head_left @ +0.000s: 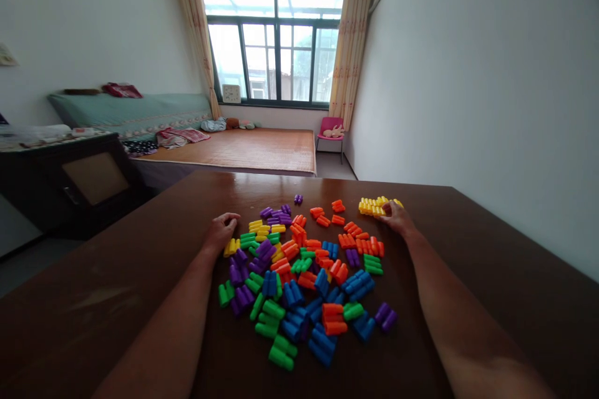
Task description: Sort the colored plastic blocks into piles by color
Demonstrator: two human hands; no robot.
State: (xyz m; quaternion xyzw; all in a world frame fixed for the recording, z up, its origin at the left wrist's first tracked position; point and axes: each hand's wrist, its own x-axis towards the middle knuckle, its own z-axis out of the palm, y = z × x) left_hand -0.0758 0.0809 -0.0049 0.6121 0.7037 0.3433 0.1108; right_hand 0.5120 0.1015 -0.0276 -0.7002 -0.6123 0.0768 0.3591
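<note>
On the brown table lies a spread of plastic building blocks shaped like joined tubes, in orange, blue, green, purple and yellow. My left hand [221, 229] rests at the left edge of the spread, fingers loosely extended and nothing visible in them. Just below it are yellow blocks [232, 247]. At the far right, my right hand [397, 218] has its fingers closed on the near end of a group of yellow building blocks [372, 206] set side by side in rows. Part of that group is hidden behind the fingers. Orange blocks [360, 240] lie left of my right wrist.
Blue blocks [322, 345] and green blocks [282, 352] lie nearest me on the table [154, 224]. One small purple piece [298, 199] sits apart at the back. Beyond the table are a bed [253, 148], a pink chair [331, 127] and a dark cabinet [51, 181].
</note>
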